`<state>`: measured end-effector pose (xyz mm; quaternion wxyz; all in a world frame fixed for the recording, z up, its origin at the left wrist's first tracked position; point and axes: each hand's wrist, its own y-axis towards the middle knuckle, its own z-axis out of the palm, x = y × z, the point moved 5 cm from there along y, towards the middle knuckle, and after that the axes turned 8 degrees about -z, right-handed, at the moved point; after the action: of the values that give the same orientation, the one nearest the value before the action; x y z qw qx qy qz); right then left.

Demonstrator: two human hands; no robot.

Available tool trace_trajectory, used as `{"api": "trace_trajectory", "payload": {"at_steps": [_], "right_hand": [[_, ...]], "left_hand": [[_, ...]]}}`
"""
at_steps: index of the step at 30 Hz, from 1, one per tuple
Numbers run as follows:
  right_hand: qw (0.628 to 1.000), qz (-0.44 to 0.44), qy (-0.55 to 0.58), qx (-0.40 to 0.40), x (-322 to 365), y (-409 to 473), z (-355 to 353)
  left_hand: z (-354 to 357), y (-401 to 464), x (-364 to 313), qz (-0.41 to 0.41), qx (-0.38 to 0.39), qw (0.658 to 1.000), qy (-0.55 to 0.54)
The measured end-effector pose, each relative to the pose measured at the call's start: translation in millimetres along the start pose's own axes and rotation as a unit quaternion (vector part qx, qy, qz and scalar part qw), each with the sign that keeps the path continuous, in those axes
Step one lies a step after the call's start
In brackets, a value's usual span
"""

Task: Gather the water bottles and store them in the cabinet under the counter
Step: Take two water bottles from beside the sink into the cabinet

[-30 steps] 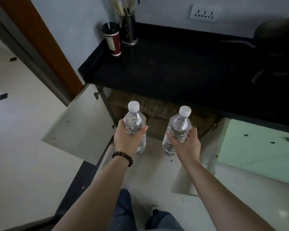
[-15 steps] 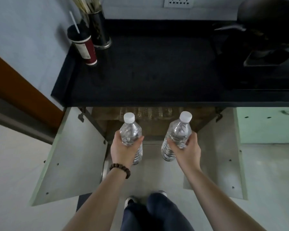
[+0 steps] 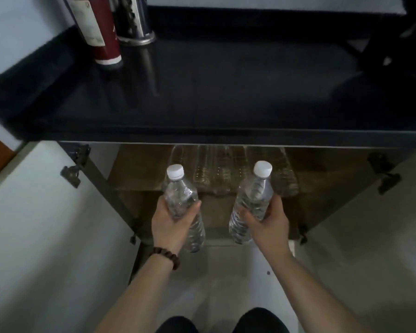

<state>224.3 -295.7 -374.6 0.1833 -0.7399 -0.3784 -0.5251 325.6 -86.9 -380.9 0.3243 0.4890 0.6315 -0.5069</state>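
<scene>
Two clear plastic water bottles with white screw caps are what I have in hand: my left hand point(image 3: 172, 223) wraps its fingers round the left bottle point(image 3: 181, 203) at mid-body, and my right hand point(image 3: 267, 219) grips the right bottle point(image 3: 253, 200) the same way, both upright and tilted slightly forward, held just in front of the open cabinet point(image 3: 139, 179) under the black stone counter point(image 3: 226, 97). They look full, so I judge them moderately heavy, with thin ribbed walls that give under a hard squeeze; the ribbed waist is the sensible hold, since the smooth shoulder could slip. On the wooden shelf point(image 3: 135, 174) inside I count about four more clear bottles point(image 3: 228, 174) standing in a row, though glare blurs them. On the counter stand one red paper cup point(image 3: 101, 32) and one metal utensil holder point(image 3: 135, 20). Two cabinet doors hang open.
</scene>
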Motion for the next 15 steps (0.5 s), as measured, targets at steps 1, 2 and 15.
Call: {"api": "trace_trajectory", "payload": {"at_steps": [1,2,15], "right_hand": [[1.0,-0.01,0.007,0.002,-5.6,7.2,11.4],[1.0,-0.021,0.015,0.003,-9.3,14.6,21.7],[0.987,-0.096,-0.027,0.129,0.4,94.0,117.1]], "left_hand": [[1.5,13.9,7.8,-0.001,0.002,1.0,-0.01],[2.5,26.1,12.2,0.003,0.005,1.0,-0.021],[-33.5,143.7,-7.3,0.013,0.04,0.99,0.131]]}}
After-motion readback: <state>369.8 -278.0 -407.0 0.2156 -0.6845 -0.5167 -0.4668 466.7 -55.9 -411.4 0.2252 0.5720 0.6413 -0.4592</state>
